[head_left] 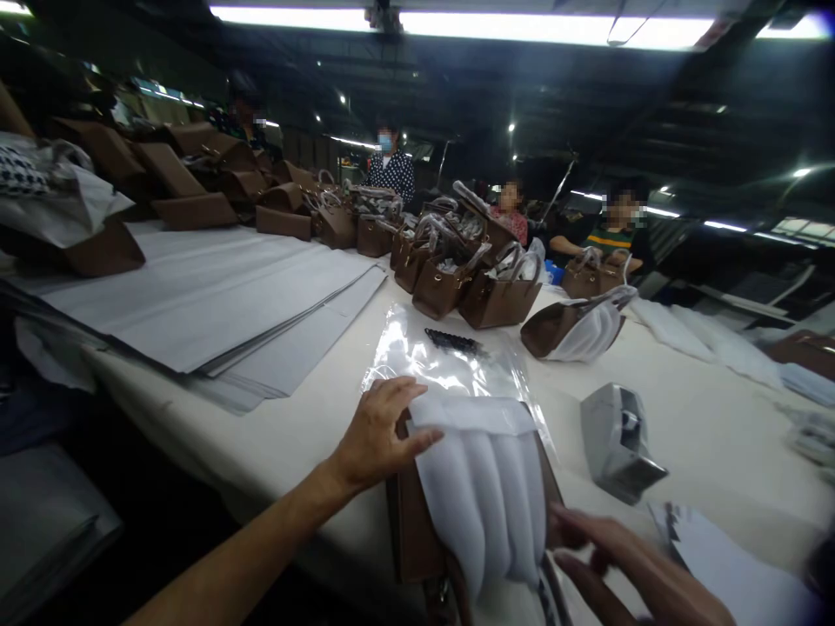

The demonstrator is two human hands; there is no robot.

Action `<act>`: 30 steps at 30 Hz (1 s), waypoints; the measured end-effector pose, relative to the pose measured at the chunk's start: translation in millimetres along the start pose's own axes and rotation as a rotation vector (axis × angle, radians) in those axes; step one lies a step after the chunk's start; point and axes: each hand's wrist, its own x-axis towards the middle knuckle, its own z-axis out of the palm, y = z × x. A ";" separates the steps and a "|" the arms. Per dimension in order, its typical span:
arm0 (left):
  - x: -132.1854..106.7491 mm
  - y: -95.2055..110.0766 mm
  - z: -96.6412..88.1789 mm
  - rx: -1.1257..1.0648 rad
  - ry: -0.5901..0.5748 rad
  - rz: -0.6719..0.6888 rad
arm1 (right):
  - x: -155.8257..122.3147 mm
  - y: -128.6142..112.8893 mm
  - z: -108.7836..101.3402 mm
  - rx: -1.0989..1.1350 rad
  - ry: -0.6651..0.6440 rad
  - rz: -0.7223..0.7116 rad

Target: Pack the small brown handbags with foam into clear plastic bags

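A brown handbag (417, 530) lies at the near table edge, its handles toward me. A white ribbed padding sheet (483, 487) covers the bag's upper side. My left hand (382, 435) rests at the far left corner of the bag, thumb over the sheet and fingers spread. My right hand (626, 556), blurred, is by the bag's right edge with its fingers stretched and apart; whether it touches the bag I cannot tell. A clear plastic bag (404, 348) lies flat beyond and partly under the handbag, with a black chain-like strip (453, 340) on it.
A grey tape dispenser (617, 443) stands to the right, near white papers (737, 565). Large white sheets (248, 296) are stacked left. Several brown handbags (499, 296) with wrapped handles crowd the far side. Co-workers stand beyond, one person (610, 239) behind a handbag.
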 end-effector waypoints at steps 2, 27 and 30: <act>-9.7 4.1 7.5 0.165 0.029 0.117 | 30.2 -6.4 7.9 -0.177 0.148 -0.167; -23.6 -20.5 24.8 0.047 0.007 0.183 | 103.2 4.4 58.0 -0.195 -0.106 -0.504; -25.6 -22.9 24.9 0.040 0.019 0.189 | 91.8 -1.7 58.1 -0.119 -0.143 -0.501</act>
